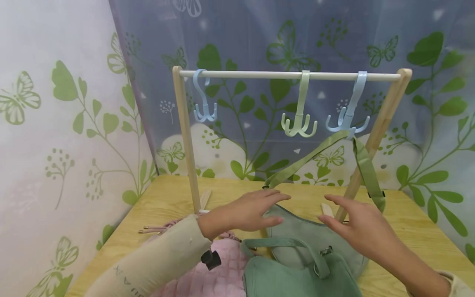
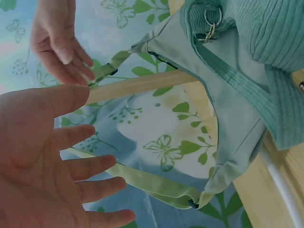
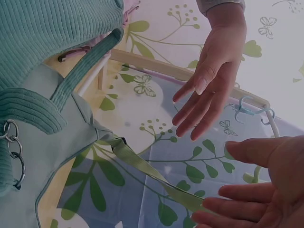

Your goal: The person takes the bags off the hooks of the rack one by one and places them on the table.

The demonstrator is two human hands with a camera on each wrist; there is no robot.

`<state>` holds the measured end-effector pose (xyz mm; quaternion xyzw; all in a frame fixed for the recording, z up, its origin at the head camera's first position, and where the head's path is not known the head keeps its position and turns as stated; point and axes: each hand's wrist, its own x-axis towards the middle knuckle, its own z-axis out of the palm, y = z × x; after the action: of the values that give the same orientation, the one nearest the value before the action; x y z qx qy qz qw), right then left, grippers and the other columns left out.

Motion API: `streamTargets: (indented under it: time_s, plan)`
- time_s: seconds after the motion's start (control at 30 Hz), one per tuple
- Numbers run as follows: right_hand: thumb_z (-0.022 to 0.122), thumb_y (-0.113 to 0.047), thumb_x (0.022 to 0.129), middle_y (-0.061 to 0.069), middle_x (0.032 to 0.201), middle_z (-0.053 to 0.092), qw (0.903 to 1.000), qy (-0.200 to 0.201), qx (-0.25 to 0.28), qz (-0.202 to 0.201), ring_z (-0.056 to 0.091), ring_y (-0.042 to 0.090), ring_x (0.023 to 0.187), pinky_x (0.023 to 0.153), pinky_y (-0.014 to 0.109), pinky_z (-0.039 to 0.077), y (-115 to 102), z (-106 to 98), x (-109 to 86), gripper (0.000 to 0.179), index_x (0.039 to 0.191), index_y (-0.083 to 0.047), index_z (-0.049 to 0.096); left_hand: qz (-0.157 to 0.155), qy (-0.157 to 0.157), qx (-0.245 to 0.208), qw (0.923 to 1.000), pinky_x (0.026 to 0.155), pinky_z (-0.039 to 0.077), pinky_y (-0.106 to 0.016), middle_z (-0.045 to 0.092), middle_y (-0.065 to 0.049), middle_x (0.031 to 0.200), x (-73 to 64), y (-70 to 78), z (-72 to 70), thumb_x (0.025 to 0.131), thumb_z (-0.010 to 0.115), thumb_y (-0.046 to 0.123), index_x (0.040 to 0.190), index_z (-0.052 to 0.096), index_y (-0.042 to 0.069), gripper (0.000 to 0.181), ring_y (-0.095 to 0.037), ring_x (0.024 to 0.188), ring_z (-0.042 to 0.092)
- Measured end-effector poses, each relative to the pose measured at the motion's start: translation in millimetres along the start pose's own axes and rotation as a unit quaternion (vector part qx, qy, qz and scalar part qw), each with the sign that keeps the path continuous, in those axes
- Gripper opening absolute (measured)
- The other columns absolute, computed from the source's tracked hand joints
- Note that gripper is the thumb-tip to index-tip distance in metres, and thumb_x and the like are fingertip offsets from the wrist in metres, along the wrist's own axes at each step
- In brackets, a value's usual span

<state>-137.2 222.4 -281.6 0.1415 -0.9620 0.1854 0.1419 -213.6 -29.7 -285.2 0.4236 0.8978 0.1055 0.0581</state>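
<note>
A sage-green shoulder bag (image 1: 297, 235) stands behind the other bags, its olive strap (image 1: 308, 160) looped up over the right blue hook (image 1: 347, 119). My left hand (image 1: 246, 212) hovers above the bag's left side, fingers extended and holding nothing. Over its right side is my right hand (image 1: 361, 225), also empty with fingers spread loosely. In the left wrist view the left palm (image 2: 42, 161) faces the strap without gripping it. A teal corduroy handbag (image 1: 297, 276) with a short handle and metal rings sits in front, partly covering the sage bag.
A wooden rack with a white rod (image 1: 256, 74) spans the table (image 1: 415, 231). A green hook (image 1: 299, 123) and another blue hook (image 1: 205, 111) hang from it. A pink quilted bag (image 1: 211, 272) lies at left front, partly under the left sleeve. Patterned cloth walls stand behind and left.
</note>
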Motion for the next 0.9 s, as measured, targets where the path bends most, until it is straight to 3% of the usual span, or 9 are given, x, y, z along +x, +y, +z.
streamTargets:
  time_s: [0.2,0.27,0.37,0.5,0.63,0.8,0.9]
  plan:
    - [0.071,-0.033,0.09,0.001,0.072,0.065,0.9988,0.047,0.014,-0.009,0.038,0.008,0.037,0.047,0.026,0.038,0,-4,-1.6,0.052,0.131,-0.003,0.06,0.004,0.008,0.015,0.9998,0.113,0.03,-0.044,0.03,-0.008,0.157,0.7,5.1,-5.9,0.102,0.051,0.038,0.153,0.03,0.022,0.058,-0.023,0.143,0.03]
    - [0.07,-0.033,0.09,0.003,0.072,0.065,0.9983,0.056,0.015,-0.007,0.038,0.007,0.037,0.046,0.026,0.038,2,-4,-1.9,0.052,0.131,-0.003,0.06,0.008,0.012,0.013,0.9998,0.114,0.03,-0.043,0.03,-0.008,0.157,0.4,6.8,-7.3,0.102,0.051,0.038,0.153,0.03,0.022,0.058,-0.023,0.143,0.029]
    - [0.072,-0.031,0.089,0.014,0.094,0.071,0.9967,0.079,0.015,-0.014,0.039,0.005,0.037,0.046,0.025,0.037,4,-6,-2.0,0.049,0.128,-0.002,0.061,0.021,0.025,0.009,0.9994,0.114,0.03,-0.041,0.032,-0.006,0.156,1.0,8.7,-9.2,0.102,0.051,0.037,0.153,0.03,0.021,0.058,-0.021,0.143,0.03]
    - [0.072,-0.03,0.089,0.022,0.112,0.068,0.995,0.097,0.013,-0.016,0.044,0.003,0.042,0.047,0.025,0.039,8,-8,-1.2,0.048,0.127,-0.002,0.062,0.039,0.049,0.01,0.998,0.113,0.032,-0.038,0.035,-0.003,0.154,2.1,11.7,-14.6,0.102,0.051,0.038,0.153,0.029,0.02,0.059,-0.019,0.142,0.033]
    - [0.072,-0.031,0.089,0.024,0.112,0.067,0.9925,0.12,0.01,-0.019,0.047,0.004,0.045,0.046,0.025,0.039,10,-11,0.7,0.048,0.127,-0.002,0.063,0.05,0.073,0.005,0.9961,0.113,0.031,-0.037,0.035,0.0,0.154,1.8,15.6,-23.9,0.101,0.05,0.04,0.153,0.03,0.021,0.058,-0.018,0.142,0.032]
    - [0.073,-0.026,0.088,0.026,0.11,0.067,0.9877,0.153,0.017,-0.027,0.039,0.003,0.035,0.042,0.025,0.036,12,-15,3.7,0.046,0.126,0.0,0.063,0.066,0.11,-0.003,0.9917,0.113,0.031,-0.035,0.04,-0.002,0.15,0.6,20.0,-37.5,0.101,0.051,0.037,0.151,0.034,0.017,0.056,-0.018,0.14,0.035]
    - [0.073,-0.024,0.089,0.027,0.11,0.067,0.9853,0.167,0.02,-0.028,0.054,0.013,0.044,0.042,0.025,0.037,15,-19,6.8,0.046,0.125,0.002,0.063,0.072,0.133,-0.002,0.9885,0.112,0.032,-0.035,0.041,-0.003,0.149,-1.3,23.3,-46.7,0.101,0.052,0.034,0.15,0.035,0.015,0.055,-0.018,0.138,0.037]
